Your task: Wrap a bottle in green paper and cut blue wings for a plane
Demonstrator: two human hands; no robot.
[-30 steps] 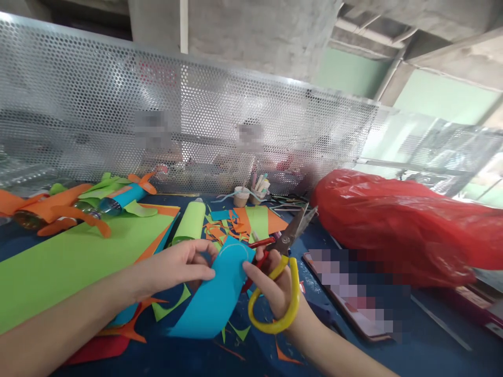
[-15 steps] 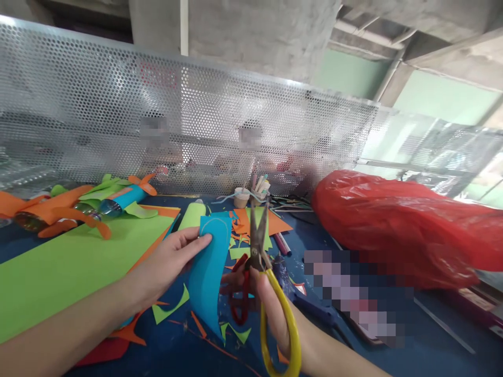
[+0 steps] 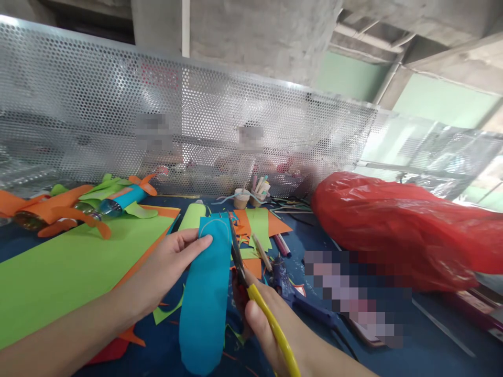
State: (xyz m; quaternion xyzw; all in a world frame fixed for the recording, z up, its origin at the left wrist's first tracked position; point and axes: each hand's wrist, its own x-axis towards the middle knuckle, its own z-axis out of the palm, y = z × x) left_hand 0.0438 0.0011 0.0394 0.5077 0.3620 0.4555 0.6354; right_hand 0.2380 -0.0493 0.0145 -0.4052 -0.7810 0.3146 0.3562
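Note:
A long blue paper strip (image 3: 206,298) hangs from my left hand (image 3: 178,259), pinched near its top between thumb and fingers. A curved pencil line arcs across the strip's top, and its lower end is rounded. My right hand (image 3: 263,319) grips scissors (image 3: 239,256) with a yellow handle; the other handle is hidden behind the fingers. The blades point up and away along the strip's right edge, near its upper corner. Whether they touch the paper I cannot tell.
Green paper sheets (image 3: 78,272) lie at left, below paper-wrapped bottles (image 3: 121,200). Orange and green scraps (image 3: 257,225) lie mid-table. A blue glue gun (image 3: 298,298) and a red plastic bag (image 3: 393,225) are at right. A perforated metal screen (image 3: 220,115) stands behind.
The scissors have turned and come left against the strip's right edge, their blades closer together. The blue strip now faces me flatter, with its rounded lower end showing.

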